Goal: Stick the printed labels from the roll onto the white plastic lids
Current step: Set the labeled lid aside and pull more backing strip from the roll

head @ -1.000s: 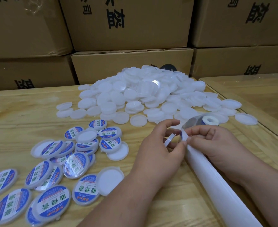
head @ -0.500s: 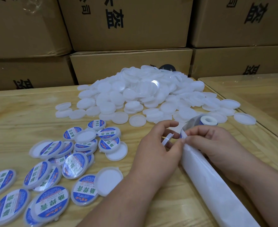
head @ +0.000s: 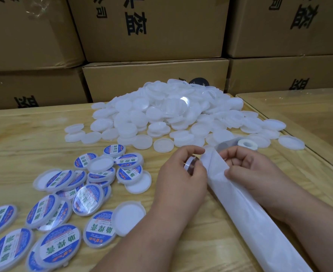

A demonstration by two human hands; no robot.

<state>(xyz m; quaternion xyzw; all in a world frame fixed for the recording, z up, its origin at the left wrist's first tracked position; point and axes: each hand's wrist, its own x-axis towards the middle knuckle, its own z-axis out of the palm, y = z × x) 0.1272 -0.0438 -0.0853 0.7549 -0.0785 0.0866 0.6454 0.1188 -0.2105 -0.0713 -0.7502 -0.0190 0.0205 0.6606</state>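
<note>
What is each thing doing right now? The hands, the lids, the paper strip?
left hand: pinching a lid on edge
right hand: gripping the backing strip
backing strip: stretched across the table
plain lids: piled, unlabelled
labelled lids: lying loose, stickers up

The plain lids [head: 161, 112] in the heap are milky white, a little translucent; the labelled lids [head: 59, 246] carry an oval label with a blue border, a white band in the middle, green characters and a small red mark; the backing strip [head: 246, 211] is pale white and glossy; the small roll core [head: 247, 144] is white; the worktop [head: 24, 138] is light yellow wood with grain lines; the cartons [head: 152, 28] are brown with black characters.
</note>
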